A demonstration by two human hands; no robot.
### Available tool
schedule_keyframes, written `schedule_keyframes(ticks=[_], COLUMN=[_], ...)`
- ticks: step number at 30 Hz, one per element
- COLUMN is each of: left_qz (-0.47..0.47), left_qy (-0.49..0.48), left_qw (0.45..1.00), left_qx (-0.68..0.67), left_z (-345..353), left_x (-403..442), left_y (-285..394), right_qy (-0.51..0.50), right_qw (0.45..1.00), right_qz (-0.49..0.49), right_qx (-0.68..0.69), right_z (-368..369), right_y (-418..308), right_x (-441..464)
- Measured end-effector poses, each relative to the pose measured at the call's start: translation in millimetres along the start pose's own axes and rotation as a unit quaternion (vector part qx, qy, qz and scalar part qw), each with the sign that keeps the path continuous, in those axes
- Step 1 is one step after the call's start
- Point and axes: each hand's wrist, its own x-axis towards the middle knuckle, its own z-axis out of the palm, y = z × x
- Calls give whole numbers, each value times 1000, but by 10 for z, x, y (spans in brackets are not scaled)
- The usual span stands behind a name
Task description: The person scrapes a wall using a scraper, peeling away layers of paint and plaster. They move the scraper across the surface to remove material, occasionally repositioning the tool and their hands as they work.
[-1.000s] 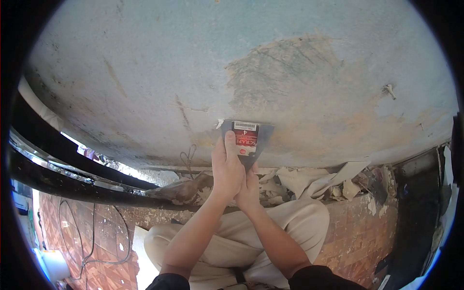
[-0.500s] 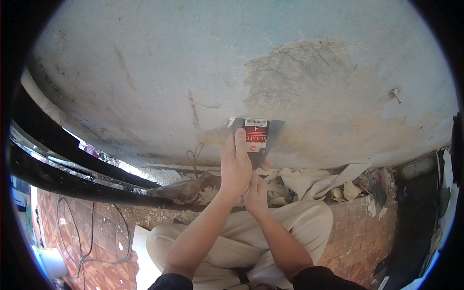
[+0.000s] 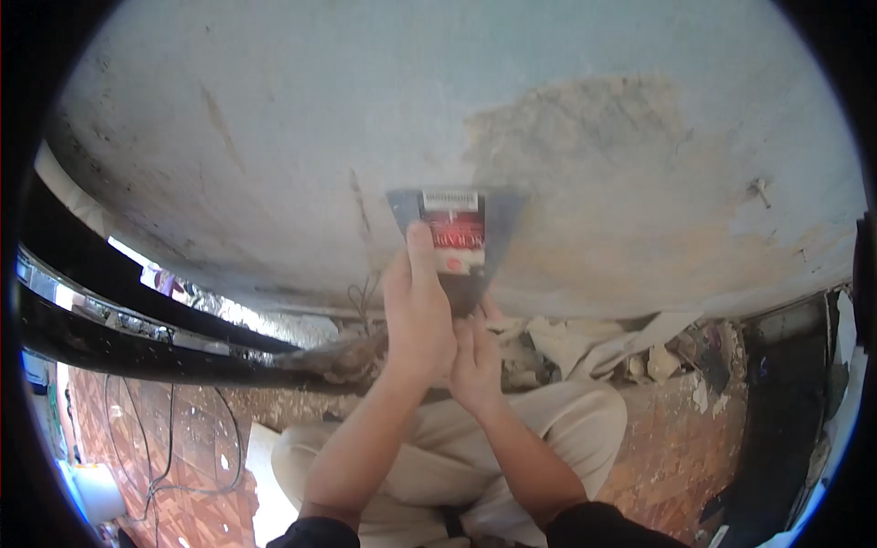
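A wide dark scraper (image 3: 457,233) with a red and white label is held in both my hands, its blade edge up against the blue-grey wall (image 3: 301,110). My left hand (image 3: 418,315) is wrapped round the scraper, with the thumb lying along the left side of the label. Lower and to the right, my right hand (image 3: 477,361) is closed round the handle, which is mostly hidden by the fingers. Above and right of the blade, a rough tan patch (image 3: 580,128) shows on the wall. The blade is slightly blurred.
Peeled flakes and debris (image 3: 575,347) lie along the wall's base. A dark curved bar (image 3: 137,356) crosses the left side. Cables (image 3: 164,457) and a white bucket (image 3: 96,493) are on the tiled floor at left. A nail (image 3: 760,192) sticks out of the wall at right.
Both hands have carried the scraper up the wall and to the left. The pale flake that was at the blade's left corner is no longer seen there.
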Motion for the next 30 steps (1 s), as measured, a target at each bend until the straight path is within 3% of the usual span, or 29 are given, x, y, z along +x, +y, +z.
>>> schedule_keyframes(ticks=[1,2,3,4,7,9,12,13,15,18,19,21,25,27,30], left_qz=[-11,8,33,-20,-17,-32,-61,-45,-12,28,23,14,-2,-15,-24], left_qy=[5,1,-5,22,-12,-16,0,11,17,9,2,1,-29,-11,-6], left_qw=[1000,998,993,998,997,998,998,999,999,997,998,998,995,997,997], left_qx=[3,59,114,60,79,53,26,23,50,72,67,67,92,79,71], left_z=[-93,-216,-280,-177,-195,-130,-105,-86,-141,-200,-207,-200,-185,-137,-125], left_x=[-12,85,144,76,52,24,-54,-37,56,153,147,107,40,-3,-1], left_y=[-154,-379,-465,-468,-509,-398,-416,-397,-535,-645,-607,-549,-438,-414,-378], right_qy=[-12,14,18,40,57,-47,-83,-82,-4,90,91,44,39,10,-28], right_qw=[999,998,997,997,995,974,961,961,999,987,987,994,998,990,989], right_qz=[41,-63,-73,-49,-23,201,245,245,14,-86,-89,-4,5,98,102], right_qx=[-5,-9,-3,38,73,94,99,98,29,97,101,98,50,102,104], right_z=[39,160,209,244,167,-29,-96,-55,94,306,318,279,176,112,69], right_y=[-92,268,405,496,570,140,32,201,678,601,619,693,513,270,334], right_x=[-83,-94,-104,-147,-215,-287,-305,-278,-171,-12,-17,-147,-241,-249,-270])
